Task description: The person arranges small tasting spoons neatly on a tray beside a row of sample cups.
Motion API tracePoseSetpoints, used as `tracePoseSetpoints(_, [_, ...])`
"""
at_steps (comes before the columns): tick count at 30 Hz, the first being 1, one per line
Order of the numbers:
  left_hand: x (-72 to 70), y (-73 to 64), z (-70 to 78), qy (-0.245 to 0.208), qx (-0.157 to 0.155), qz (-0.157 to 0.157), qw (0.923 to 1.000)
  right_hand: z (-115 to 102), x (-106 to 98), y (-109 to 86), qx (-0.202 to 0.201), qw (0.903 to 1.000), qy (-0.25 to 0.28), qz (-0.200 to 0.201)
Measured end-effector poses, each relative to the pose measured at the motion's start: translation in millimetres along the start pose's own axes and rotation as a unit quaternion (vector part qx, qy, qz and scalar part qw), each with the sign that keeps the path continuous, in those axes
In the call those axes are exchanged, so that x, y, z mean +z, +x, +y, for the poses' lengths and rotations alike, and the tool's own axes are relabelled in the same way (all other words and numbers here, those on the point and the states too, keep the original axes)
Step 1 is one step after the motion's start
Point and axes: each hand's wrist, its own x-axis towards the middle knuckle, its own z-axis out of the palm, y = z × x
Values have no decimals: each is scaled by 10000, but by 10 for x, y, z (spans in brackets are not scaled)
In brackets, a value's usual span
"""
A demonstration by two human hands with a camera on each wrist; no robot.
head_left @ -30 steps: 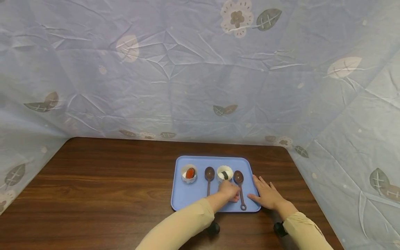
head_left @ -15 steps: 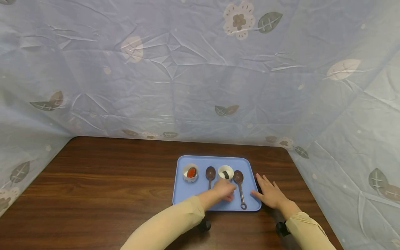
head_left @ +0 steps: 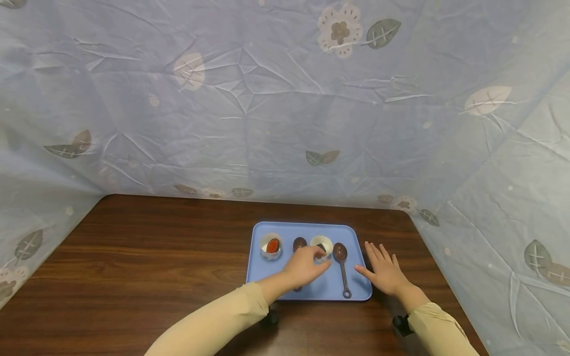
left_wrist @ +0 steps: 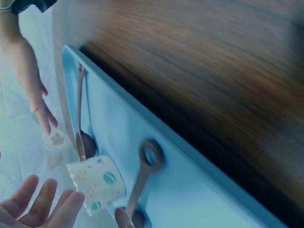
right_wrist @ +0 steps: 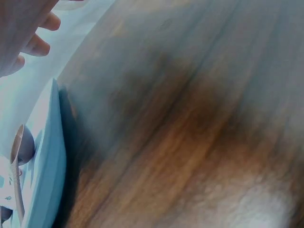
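Note:
On the blue tray (head_left: 276,291) stand two small paper cups in a row with two brown spoons. My left hand (head_left: 303,267) reaches over the tray with thumb and fingers apart, fingertips close to the right-hand cup (left_wrist: 99,183), which has a scalloped rim and printed sides. In it is a white sushi piece with a dark strip, partly covered by my fingers. Under that hand lies the left spoon (head_left: 300,243), its handle mostly hidden in the head view. My right hand (head_left: 386,274) spreads its fingers over the tray's right edge, beside the right spoon (head_left: 340,252), and holds nothing.
The left cup (head_left: 270,254) carries a red-topped sushi piece (head_left: 272,245). Brown wood-grain table (head_left: 156,257) extends left of the tray. A patterned pale cloth (head_left: 267,109) hangs behind the table and along its sides.
My left hand has drawn back leftward from beside the right-hand cup, and its curled fingers have spread. My right hand's fingers have fanned out slightly. Cups and spoons keep their places.

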Motion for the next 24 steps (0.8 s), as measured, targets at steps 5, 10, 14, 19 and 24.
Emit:
tracePoseSetpoints(5, [-83, -92, -63, 564, 661, 166, 9961, -27, -16, 6, -50, 10000, 19, 65])
tracePoseSetpoints(10, [-150, -166, -149, 1112, 1199, 389, 9858, -50, -23, -1, -75, 9999, 8, 76])
tracePoseSetpoints(14, [-205, -196, -238, 1361, 1140, 346, 9835, -74, -34, -3, -80, 10000, -6, 54])
tracePoseSetpoints(19, [-282, -244, -359, 1941, 993, 293, 9755, -107, -51, -8, -79, 9999, 42, 48])
tracePoseSetpoints(24, [-373, -314, -499, 2289, 865, 353, 9689, -142, -65, -16, -96, 9999, 122, 44])
